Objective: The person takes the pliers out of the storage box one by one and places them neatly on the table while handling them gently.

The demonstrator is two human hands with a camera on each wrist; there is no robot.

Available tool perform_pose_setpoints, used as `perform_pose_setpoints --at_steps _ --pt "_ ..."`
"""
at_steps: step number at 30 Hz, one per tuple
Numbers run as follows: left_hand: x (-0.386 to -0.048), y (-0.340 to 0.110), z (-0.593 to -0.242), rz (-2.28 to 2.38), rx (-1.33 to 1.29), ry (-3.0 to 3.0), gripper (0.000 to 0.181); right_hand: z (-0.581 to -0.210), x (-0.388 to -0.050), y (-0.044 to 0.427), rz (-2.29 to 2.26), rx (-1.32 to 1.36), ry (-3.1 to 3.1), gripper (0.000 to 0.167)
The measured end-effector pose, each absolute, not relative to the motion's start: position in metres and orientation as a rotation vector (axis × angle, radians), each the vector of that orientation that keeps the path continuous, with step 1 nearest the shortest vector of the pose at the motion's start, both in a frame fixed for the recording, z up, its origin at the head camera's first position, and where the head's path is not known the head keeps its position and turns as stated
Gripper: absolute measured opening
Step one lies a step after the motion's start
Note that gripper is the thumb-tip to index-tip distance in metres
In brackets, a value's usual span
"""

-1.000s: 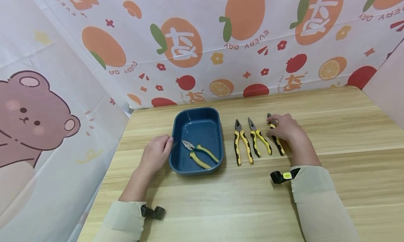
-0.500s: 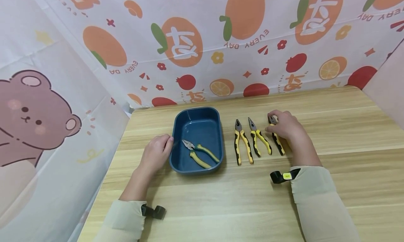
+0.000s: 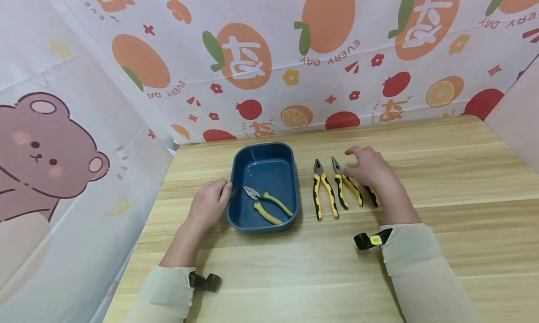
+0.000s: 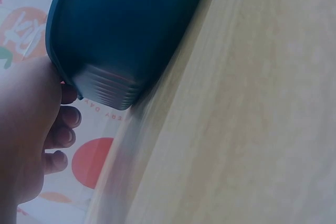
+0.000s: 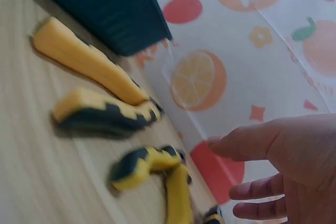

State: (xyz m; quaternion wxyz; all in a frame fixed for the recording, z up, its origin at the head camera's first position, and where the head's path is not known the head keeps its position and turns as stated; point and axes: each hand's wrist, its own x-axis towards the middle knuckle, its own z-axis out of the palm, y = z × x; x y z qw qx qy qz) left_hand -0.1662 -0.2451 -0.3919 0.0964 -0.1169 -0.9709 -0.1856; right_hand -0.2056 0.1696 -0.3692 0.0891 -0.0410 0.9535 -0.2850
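Observation:
A dark blue rectangular bin (image 3: 262,227) stands left of the table's middle. Inside it lies a pair of pliers (image 3: 269,206) with yellow-green handles. My left hand (image 3: 209,202) pinches the bin's left rim, thumb on top and a finger beneath; its other fingers curl loosely below in the left wrist view. To the right of the bin lie combination pliers (image 3: 330,196) with yellow-and-black handles, then long-nose pliers (image 3: 351,189). A third yellow-and-black pair (image 3: 372,196) is mostly hidden under my right hand (image 3: 370,168). That hand hovers with fingers spread, holding nothing.
The wooden table (image 3: 290,276) meets a fruit-printed cloth (image 3: 189,70) at the back. Another cloth with a printed bear (image 3: 54,140) hangs on the left. Each wrist wears a small black camera.
My right hand has let go of the rightmost pliers' head and shifted left, over to the long-nose pliers. The left hand and the bin have stayed in place.

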Motion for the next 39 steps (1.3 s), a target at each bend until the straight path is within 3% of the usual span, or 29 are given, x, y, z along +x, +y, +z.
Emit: perform_pose_setpoints --at_steps 29,39 --pt "-0.168 -0.245 -0.395 -0.606 -0.366 -2.862 0.039 -0.379 -0.169 0.042 -1.068 -1.063 2.95 0.023" --pt "-0.167 -0.244 -0.392 -0.545 -0.385 -2.916 0.037 -0.381 -0.16 0.011 -0.963 -1.095 2.882 0.032"
